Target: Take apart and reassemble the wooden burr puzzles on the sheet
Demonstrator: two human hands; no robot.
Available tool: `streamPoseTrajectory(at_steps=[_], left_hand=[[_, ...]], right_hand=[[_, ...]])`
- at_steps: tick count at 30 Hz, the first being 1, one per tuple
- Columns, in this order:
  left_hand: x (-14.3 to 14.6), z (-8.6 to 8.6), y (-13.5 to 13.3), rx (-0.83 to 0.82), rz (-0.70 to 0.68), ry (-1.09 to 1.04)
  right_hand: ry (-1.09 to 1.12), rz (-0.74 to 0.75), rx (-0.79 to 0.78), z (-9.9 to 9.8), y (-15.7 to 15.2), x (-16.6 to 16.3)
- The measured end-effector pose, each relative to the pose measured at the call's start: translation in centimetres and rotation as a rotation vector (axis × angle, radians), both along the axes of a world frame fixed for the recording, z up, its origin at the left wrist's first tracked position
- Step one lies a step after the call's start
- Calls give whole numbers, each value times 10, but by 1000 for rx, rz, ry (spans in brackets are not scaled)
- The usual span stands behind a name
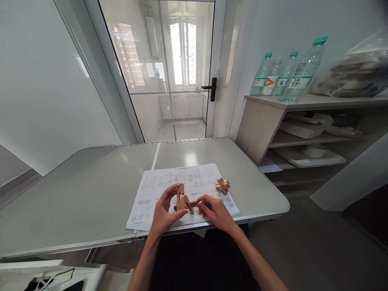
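Between thumb and fingers, my left hand (165,210) grips a notched wooden puzzle piece (180,198), held upright above the paper sheet. My right hand (215,212) pinches the end of a second wooden puzzle piece (192,203), a stick-like one that reaches left to the notched piece. Other wooden parts sit close around the join; whether they are locked together I cannot make out. Under both hands lies a white instruction sheet (148,202) printed with small diagrams. To the right of my right hand, an assembled wooden burr puzzle (222,185) rests on the sheet's edge.
The grey table (75,194) has a seam and a rounded right corner. Beyond it stands a glass door (188,109) with a black handle. At right, a shelf unit (263,121) carries several water bottles (301,76) and a plastic bag (354,72).
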State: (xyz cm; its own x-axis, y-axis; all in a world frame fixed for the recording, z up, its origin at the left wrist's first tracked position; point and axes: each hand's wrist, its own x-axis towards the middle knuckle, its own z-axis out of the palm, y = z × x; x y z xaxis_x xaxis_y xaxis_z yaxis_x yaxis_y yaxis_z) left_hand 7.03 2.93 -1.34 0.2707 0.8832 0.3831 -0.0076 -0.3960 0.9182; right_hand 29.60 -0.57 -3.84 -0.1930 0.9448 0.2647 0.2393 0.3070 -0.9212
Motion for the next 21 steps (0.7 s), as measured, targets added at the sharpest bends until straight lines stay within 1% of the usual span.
streamPoseTrajectory(at_steps=[2, 4, 8, 9, 11, 13, 15, 18, 21], left_hand=[[0, -2, 3, 28, 89, -88], [1, -3, 6, 11, 229, -87], [4, -10, 11, -110, 511, 96], [4, -12, 12, -99, 570, 147], [3, -17, 15, -17, 651, 260], [3, -21, 16, 53, 671, 381], [2, -24, 17, 75, 643, 472], [3, -28, 19, 78, 600, 541], [4, -31, 21, 91, 596, 576]], right_hand=[[-16, -11, 8, -1, 0, 0], [-15, -20, 0, -2, 1, 1], [-4, -35, -21, -2, 0, 0], [-5, -38, -22, -2, 0, 0], [-4, -39, -24, -2, 0, 1], [-3, -42, -26, -2, 0, 1], [-6, -48, -27, -2, 0, 2], [-5, -56, -28, -1, 1, 2], [-1, -57, -36, 0, 1, 2]])
